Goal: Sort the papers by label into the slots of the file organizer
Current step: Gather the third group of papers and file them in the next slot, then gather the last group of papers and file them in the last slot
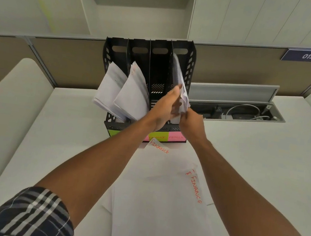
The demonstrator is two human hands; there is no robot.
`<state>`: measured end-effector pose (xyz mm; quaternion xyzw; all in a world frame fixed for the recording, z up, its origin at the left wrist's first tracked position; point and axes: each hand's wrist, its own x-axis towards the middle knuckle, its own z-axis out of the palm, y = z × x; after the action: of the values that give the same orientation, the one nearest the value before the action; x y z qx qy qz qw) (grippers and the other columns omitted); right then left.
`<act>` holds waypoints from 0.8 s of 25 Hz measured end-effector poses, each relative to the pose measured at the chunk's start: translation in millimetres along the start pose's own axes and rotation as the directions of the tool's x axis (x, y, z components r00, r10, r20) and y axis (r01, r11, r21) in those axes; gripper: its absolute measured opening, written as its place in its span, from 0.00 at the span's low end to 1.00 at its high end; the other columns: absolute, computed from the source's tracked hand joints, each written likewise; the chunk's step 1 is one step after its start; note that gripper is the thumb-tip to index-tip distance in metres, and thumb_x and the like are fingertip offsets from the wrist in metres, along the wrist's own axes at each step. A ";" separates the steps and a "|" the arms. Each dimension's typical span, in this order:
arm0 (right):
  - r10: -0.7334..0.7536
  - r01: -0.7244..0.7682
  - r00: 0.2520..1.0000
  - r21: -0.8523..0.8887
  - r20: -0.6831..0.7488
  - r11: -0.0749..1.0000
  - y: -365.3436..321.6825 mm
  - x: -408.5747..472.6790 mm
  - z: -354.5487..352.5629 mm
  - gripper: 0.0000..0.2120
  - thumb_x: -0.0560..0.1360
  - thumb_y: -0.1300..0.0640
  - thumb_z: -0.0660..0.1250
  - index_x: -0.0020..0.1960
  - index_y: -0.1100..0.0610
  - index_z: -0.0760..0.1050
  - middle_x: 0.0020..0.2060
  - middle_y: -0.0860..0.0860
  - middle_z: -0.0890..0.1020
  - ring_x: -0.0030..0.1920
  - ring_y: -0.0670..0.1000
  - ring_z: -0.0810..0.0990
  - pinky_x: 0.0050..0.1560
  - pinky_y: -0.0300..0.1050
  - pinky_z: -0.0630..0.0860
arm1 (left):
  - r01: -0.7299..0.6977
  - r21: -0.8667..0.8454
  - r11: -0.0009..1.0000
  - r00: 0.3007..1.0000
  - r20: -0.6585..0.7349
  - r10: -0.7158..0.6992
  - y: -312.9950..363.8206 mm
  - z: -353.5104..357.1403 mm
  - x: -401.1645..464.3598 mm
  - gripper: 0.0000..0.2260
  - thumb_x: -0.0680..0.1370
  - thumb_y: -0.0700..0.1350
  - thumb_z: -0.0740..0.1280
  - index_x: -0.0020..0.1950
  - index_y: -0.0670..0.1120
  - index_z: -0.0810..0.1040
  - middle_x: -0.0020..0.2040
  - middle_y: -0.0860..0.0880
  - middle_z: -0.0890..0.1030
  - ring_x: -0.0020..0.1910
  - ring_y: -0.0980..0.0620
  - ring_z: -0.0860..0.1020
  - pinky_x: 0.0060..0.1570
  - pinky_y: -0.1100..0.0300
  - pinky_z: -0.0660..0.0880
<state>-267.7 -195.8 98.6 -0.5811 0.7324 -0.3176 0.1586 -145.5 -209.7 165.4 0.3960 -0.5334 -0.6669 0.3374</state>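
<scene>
A white desk [65,137] is seen carrying a black file organizer [189,66] at its rear edge. Loose white papers [158,207] marked FINANCE in red are laid flat just before it. An open cable tray [236,110] is recessed at right.

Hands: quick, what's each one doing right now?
Left hand: steadies the papers in the rightmost slot.
Right hand: pinches the same papers' lower edge.
</scene>
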 end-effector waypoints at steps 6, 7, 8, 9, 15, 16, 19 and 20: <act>0.063 -0.054 0.995 0.104 -0.080 0.993 26.0 -35.8 -13.2 0.09 0.80 0.57 0.61 0.55 0.57 0.78 0.47 0.53 0.84 0.39 0.48 0.78 0.40 0.40 0.76 | 0.003 0.207 0.978 0.999 -0.033 0.004 -57.3 -20.9 -44.6 0.28 0.80 0.61 0.60 0.79 0.53 0.63 0.76 0.48 0.71 0.73 0.49 0.71 0.73 0.48 0.68; 0.114 -0.103 0.990 0.135 -0.081 0.986 33.6 -47.3 -18.8 0.10 0.80 0.56 0.61 0.56 0.57 0.79 0.50 0.54 0.84 0.43 0.50 0.80 0.46 0.44 0.79 | 0.023 0.300 0.954 0.997 -0.081 0.001 -75.1 -24.4 -55.6 0.26 0.80 0.57 0.63 0.77 0.50 0.68 0.72 0.48 0.75 0.70 0.50 0.74 0.72 0.48 0.70; 0.181 -0.172 0.982 0.147 -0.056 0.974 42.3 -59.9 -23.9 0.12 0.80 0.56 0.61 0.59 0.57 0.79 0.53 0.54 0.84 0.47 0.53 0.83 0.52 0.49 0.80 | 0.053 0.435 0.899 0.993 -0.114 -0.004 -96.5 -29.6 -67.5 0.23 0.80 0.53 0.65 0.74 0.49 0.71 0.68 0.47 0.79 0.66 0.50 0.77 0.70 0.48 0.71; 0.248 -0.245 0.969 0.122 -0.009 0.962 53.1 -74.2 -28.0 0.13 0.80 0.55 0.62 0.61 0.58 0.79 0.56 0.55 0.84 0.51 0.56 0.83 0.57 0.53 0.79 | 0.094 0.586 0.805 0.993 -0.113 -0.034 -119.2 -35.4 -81.4 0.21 0.80 0.50 0.67 0.73 0.48 0.73 0.66 0.46 0.80 0.64 0.50 0.77 0.69 0.51 0.72; 0.561 -0.422 0.757 -0.405 0.335 0.811 105.7 -194.4 -31.3 0.20 0.74 0.47 0.69 0.62 0.56 0.75 0.62 0.55 0.80 0.61 0.57 0.78 0.56 0.45 0.72 | 0.052 0.994 0.091 0.978 -0.033 -0.205 -201.1 -51.9 -154.4 0.41 0.73 0.70 0.63 0.80 0.52 0.59 0.79 0.45 0.59 0.78 0.43 0.57 0.73 0.46 0.59; 0.594 -0.430 0.714 -0.438 0.371 0.790 106.6 -212.6 -27.1 0.24 0.73 0.44 0.69 0.62 0.56 0.73 0.60 0.55 0.79 0.60 0.57 0.79 0.54 0.45 0.73 | 0.077 0.994 0.072 0.980 -0.062 -0.190 -204.0 -50.5 -160.4 0.41 0.72 0.70 0.63 0.80 0.52 0.59 0.78 0.45 0.60 0.77 0.43 0.58 0.72 0.46 0.61; 0.616 -0.485 0.709 -0.398 0.343 0.779 104.6 -246.5 -13.5 0.25 0.73 0.49 0.69 0.65 0.57 0.69 0.58 0.57 0.77 0.58 0.59 0.78 0.54 0.46 0.73 | 0.184 0.980 0.082 0.973 -0.170 -0.155 -204.9 -47.5 -173.3 0.38 0.74 0.69 0.64 0.78 0.51 0.62 0.70 0.46 0.67 0.69 0.45 0.66 0.65 0.48 0.68; 0.593 -0.495 0.745 -0.342 0.305 0.799 102.6 -249.6 -12.2 0.22 0.74 0.53 0.68 0.65 0.57 0.69 0.57 0.56 0.79 0.57 0.58 0.79 0.53 0.45 0.73 | 0.219 0.971 0.100 0.969 -0.204 -0.139 -204.3 -48.8 -177.4 0.35 0.75 0.67 0.65 0.77 0.50 0.63 0.68 0.46 0.70 0.67 0.45 0.69 0.63 0.49 0.70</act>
<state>-283.5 57.9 7.0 -0.4068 0.8551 -0.0416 0.3187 -26.4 -35.1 -10.4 0.6005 -0.7774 -0.1710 -0.0758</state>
